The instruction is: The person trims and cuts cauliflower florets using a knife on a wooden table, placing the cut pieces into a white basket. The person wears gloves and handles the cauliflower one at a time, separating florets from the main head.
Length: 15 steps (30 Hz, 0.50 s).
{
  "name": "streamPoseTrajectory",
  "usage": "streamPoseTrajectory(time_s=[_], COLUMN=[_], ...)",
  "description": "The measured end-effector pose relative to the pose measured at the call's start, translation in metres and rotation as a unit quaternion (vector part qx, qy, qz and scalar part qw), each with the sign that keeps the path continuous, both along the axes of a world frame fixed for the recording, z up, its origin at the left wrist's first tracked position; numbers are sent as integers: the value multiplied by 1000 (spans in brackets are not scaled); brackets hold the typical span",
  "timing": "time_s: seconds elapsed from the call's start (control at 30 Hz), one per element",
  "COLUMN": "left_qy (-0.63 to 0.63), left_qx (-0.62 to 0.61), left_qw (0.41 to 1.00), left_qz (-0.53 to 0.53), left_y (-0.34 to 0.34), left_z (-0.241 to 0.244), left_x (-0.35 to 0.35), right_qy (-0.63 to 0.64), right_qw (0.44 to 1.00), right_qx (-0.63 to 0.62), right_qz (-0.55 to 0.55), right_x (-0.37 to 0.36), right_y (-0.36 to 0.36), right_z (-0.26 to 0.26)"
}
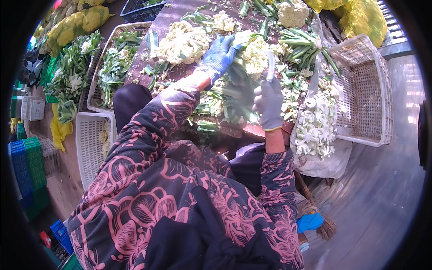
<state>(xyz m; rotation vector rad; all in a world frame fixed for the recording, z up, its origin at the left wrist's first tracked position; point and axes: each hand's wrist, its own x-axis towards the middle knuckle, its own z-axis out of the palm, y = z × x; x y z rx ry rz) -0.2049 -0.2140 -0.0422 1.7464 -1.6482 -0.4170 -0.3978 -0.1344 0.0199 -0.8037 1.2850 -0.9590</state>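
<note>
My left hand [220,56], in a blue knitted work glove, grips the leafy stem side of a cauliflower head [255,56]. In my right hand [270,106], which wears a grey glove with a yellow cuff, is a knife [271,65]. Its blade points away from me beside the right edge of that head; whether it touches is too blurred to tell. A pile of pale cauliflower florets [184,42] lies left of my blue glove. Trimmed leaves [233,98] lie heaped between my hands and my body. The knife's handle is hidden in my fist.
A whole cauliflower [292,13] and a leafy bunch [300,44] lie on the table's right side. Cut stem cores [314,135] cover a plastic sheet beside a tilted white crate [364,91]. Crates of leaves [116,67] and a white crate [91,145] stand left. A broom [325,226] lies lower right.
</note>
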Motion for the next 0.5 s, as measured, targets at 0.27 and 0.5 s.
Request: streamPoseTrajectory(time_s=[0.27, 0.5], left_qy=[2, 16], left_qx=[21, 19], left_qw=[1000, 1000], left_qz=[7, 13], left_y=[2, -4], left_z=[12, 8], left_x=[-12, -10], right_qy=[423, 520], right_qw=[860, 808], right_qx=[-266, -213], right_qz=[109, 175], right_x=[10, 3], right_y=[-3, 2], right_z=[-45, -22])
